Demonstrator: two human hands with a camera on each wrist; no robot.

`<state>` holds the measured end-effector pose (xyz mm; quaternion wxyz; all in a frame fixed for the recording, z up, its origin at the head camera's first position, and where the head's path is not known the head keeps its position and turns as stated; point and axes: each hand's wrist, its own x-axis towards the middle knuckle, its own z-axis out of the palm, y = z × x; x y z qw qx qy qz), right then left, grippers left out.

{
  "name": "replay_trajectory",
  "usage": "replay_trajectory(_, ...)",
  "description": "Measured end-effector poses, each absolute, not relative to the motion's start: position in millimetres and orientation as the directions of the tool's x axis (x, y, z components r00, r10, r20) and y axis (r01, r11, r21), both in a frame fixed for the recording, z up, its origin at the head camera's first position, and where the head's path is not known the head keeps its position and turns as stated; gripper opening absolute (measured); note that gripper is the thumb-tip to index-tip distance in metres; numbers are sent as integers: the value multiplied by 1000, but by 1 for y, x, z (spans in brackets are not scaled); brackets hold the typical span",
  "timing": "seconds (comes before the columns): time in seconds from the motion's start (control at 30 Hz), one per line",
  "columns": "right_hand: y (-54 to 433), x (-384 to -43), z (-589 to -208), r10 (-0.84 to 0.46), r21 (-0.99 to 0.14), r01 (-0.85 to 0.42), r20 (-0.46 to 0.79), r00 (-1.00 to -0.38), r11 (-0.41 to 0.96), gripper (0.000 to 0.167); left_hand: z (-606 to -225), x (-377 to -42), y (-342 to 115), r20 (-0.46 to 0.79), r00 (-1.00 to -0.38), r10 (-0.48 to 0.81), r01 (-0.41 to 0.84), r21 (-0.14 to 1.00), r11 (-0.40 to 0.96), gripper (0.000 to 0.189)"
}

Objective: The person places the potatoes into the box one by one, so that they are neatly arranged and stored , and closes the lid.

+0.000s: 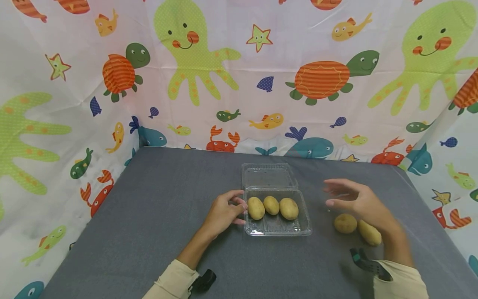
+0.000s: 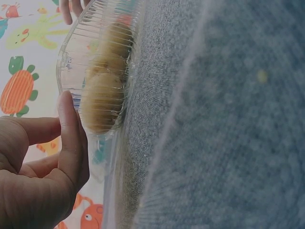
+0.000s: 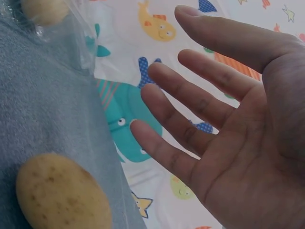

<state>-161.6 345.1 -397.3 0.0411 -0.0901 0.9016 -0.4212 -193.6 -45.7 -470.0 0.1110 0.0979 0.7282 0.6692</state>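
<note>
A clear plastic clamshell container (image 1: 278, 228) lies with its hinged lid (image 1: 269, 176) folded back, away from me. Three potatoes sit in a row in its base: a left one (image 1: 256, 208), a smaller middle one (image 1: 271, 205) and a right one (image 1: 289, 209). My left hand (image 1: 224, 211) holds the container's left rim, thumb at the edge and fingers along the side. Right of the container, my right hand (image 1: 352, 199) hovers with fingers apart and nothing in them. Below it on the table lie a round potato (image 1: 345, 223) and a longer potato (image 1: 369, 232), partly overlapped by the wrist.
Grey cloth covers the table (image 1: 168, 187). A white curtain (image 1: 239, 62) printed with sea animals hangs behind it and along both sides. Each wrist carries a dark strap, the right one (image 1: 369, 265) close to the longer potato.
</note>
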Motion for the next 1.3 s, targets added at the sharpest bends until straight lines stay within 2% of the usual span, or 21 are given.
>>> replay_trajectory(0.37,372,-157,-397,-233,-740,-134,-31,-972,659,55,-469,-193,-46,-19,-954,298,6,996,84,48)
replay_trajectory(0.77,401,-150,-399,-226,-728,-51,-146,-963,684,63,-470,-193,-46,-24,-956,291,-1,997,79,49)
replay_trajectory(1.03,415,-148,-405,-225,-730,-26,-176,-958,682,66,-470,-193,-46,-25,-956,291,-2,997,80,49)
replay_trajectory(1.3,425,-148,-413,-195,-734,55,-251,-948,677,72,-471,-193,-46,-24,-955,296,0,997,80,49)
